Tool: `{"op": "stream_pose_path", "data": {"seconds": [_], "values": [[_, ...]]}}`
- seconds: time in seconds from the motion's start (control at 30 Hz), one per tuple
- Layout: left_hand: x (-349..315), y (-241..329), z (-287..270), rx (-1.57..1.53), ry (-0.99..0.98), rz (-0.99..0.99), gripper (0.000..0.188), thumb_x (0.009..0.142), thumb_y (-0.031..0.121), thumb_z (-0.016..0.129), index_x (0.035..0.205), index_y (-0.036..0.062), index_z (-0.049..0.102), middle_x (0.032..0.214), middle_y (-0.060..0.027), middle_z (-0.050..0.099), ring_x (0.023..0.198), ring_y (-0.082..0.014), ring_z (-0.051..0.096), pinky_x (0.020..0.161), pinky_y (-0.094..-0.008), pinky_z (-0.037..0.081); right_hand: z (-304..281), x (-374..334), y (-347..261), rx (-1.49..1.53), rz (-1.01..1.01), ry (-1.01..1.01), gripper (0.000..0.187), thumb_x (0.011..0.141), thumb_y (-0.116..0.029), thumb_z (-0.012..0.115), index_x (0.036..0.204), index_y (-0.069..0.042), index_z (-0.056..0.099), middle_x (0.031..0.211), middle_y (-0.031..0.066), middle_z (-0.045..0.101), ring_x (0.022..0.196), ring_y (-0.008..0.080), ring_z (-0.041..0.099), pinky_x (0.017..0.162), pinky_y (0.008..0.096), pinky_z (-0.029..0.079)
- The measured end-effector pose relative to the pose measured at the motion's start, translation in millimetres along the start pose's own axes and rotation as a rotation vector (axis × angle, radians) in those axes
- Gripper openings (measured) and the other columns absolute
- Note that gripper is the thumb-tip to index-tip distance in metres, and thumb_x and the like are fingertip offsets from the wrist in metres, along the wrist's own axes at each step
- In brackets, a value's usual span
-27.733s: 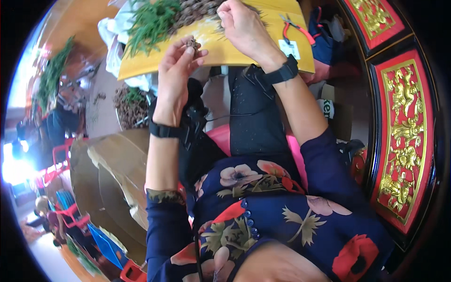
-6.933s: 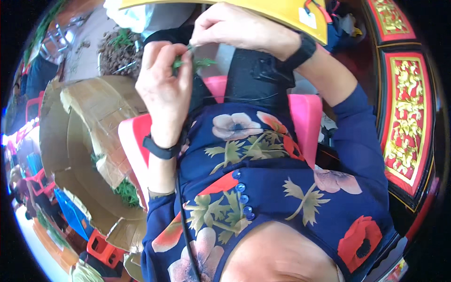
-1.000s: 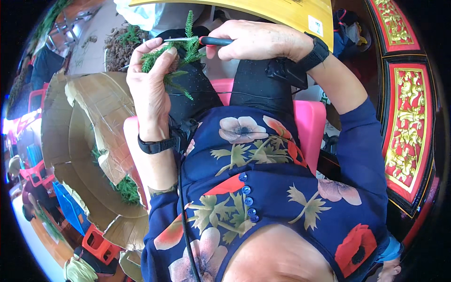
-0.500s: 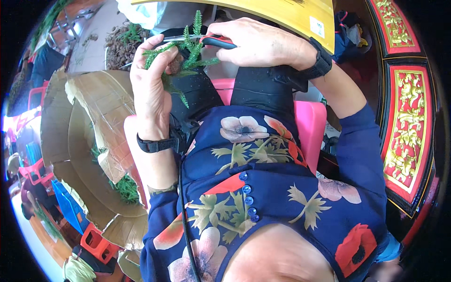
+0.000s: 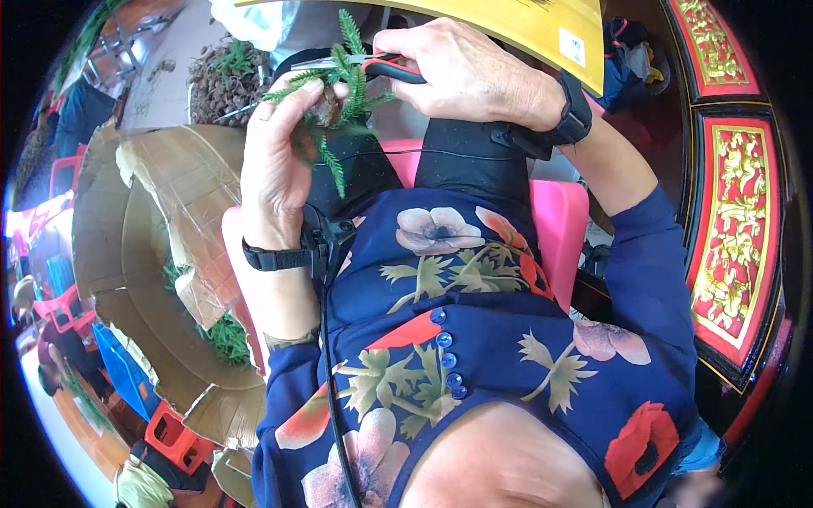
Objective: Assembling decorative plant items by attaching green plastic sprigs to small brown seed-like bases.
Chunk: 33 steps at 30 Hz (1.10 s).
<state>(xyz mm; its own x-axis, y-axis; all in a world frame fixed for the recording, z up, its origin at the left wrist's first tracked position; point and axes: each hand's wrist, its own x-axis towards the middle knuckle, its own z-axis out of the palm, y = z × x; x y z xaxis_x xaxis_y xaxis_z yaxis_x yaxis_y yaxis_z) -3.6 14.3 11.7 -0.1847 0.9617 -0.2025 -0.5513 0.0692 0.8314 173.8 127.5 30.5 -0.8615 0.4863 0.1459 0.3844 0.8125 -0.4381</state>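
Note:
My left hand (image 5: 278, 165) is closed round a green artificial-looking evergreen sprig (image 5: 351, 95), with a brown lump like a small pine cone (image 5: 328, 107) among its needles by my thumb. My right hand (image 5: 474, 74) is wrapped round pliers (image 5: 395, 69) with red and black handles. Their slim metal jaws point left across the sprig's upper part, towards the fingertips of my left hand. Needles partly cover the jaws, so I cannot tell whether they grip anything. Both hands are above my lap.
A torn cardboard box (image 5: 127, 245) stands at my left with green sprigs (image 5: 227, 339) inside. Beyond it, a container holds many brown cones (image 5: 222, 85). A yellow table (image 5: 508, 25) edges in ahead; carved red and gold panels (image 5: 732, 220) flank my right. I sit on a pink chair (image 5: 559, 229).
The sprig has turned slightly and the brown lump has shifted a little right. My left fingers have curled further behind it. The right hand with the pliers has risen slightly.

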Motion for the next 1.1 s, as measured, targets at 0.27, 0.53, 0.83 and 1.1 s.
{"op": "stream_pose_path", "data": {"seconds": [0.27, 0.53, 0.83, 1.1], "values": [[5, -17, -1, 0.535, 0.242, 0.585, 0.012, 0.08, 0.003, 0.066, 0.091, 0.001, 0.062, 0.082, -0.0018, 0.062, 0.074, -0.006, 0.055, 0.07, -0.0199, 0.044, 1, -1, -8, 0.201, 0.186, -0.15, 0.028, 0.08, -0.021, 0.051, 0.1, -0.002, 0.056, 0.089, 0.0162, 0.061, 0.083, 0.0291, 0.059, 0.077, 0.0352, 0.045], [1, -16, 6, 0.902, 0.384, 0.822, 0.013, 0.078, 0.005, 0.069, 0.089, 0.0005, 0.063, 0.08, -0.0016, 0.062, 0.073, -0.0064, 0.054, 0.067, -0.0214, 0.045, 10, -2, -18, 0.196, 0.224, -0.208, 0.027, 0.082, -0.022, 0.05, 0.099, -0.001, 0.056, 0.087, 0.0167, 0.061, 0.082, 0.0314, 0.059, 0.076, 0.0365, 0.046], [3, -16, 6, 0.94, 0.393, 0.804, 0.015, 0.077, 0.005, 0.071, 0.089, 0.0006, 0.064, 0.082, -0.0033, 0.064, 0.074, -0.0092, 0.057, 0.068, -0.0222, 0.046, 19, -4, -16, 0.105, 0.208, -0.026, 0.032, 0.079, -0.026, 0.053, 0.087, 0.003, 0.059, 0.08, 0.0242, 0.061, 0.079, 0.0377, 0.062, 0.072, 0.044, 0.048], [6, -10, -4, 0.129, 0.16, 0.268, 0.015, 0.082, 0.007, 0.066, 0.094, -0.0004, 0.061, 0.086, -0.0097, 0.065, 0.078, -0.0151, 0.062, 0.071, -0.0244, 0.048, -2, -9, -5, 0.246, 0.262, -0.052, 0.029, 0.084, -0.026, 0.053, 0.1, -0.002, 0.055, 0.089, 0.0176, 0.06, 0.08, 0.032, 0.058, 0.072, 0.0376, 0.045]]}}
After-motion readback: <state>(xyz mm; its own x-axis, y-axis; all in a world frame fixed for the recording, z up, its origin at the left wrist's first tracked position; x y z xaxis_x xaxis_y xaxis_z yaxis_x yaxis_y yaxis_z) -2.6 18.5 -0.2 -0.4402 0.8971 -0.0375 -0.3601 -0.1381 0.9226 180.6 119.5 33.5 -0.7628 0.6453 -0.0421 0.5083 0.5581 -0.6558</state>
